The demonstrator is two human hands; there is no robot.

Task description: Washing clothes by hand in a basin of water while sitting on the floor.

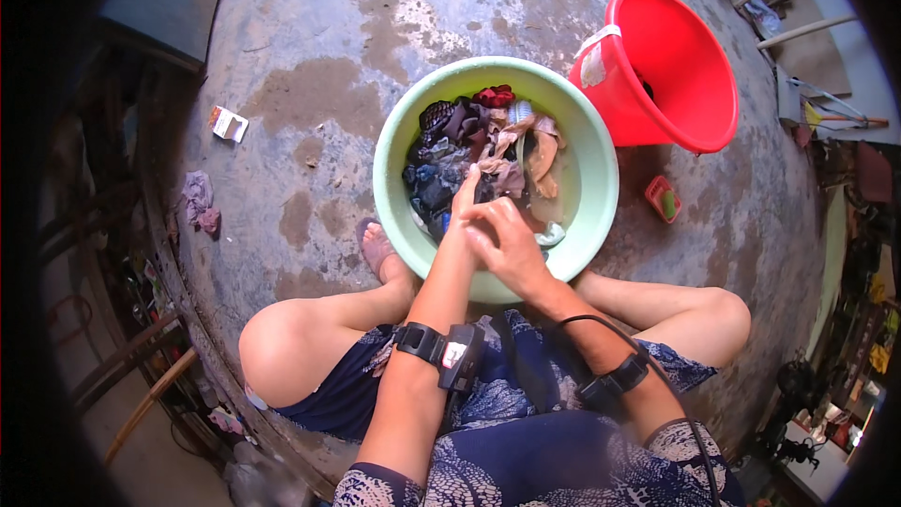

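In front of me a pale green plastic basin (598,225) holds water and a heap of soaked clothes. Dark garments (433,169) lie on its left side, a tan cloth (542,155) on the right, and a dark red piece of fabric (501,95) at the back. My left hand (464,208) is seen edge-on over the near part of the basin, extended and with no cloth in it; some of its fingers are hidden. Touching it near the wrist is my right hand (501,232), its fingers bent and apart, holding no garment.
A red plastic bucket (598,109) leans tilted behind the basin at right, something dark inside. Nearer is a small red soap dish (663,199) with a green piece. Crumpled purple cloth (198,196) and a small carton (229,124) lie left on the stained concrete floor (317,28).
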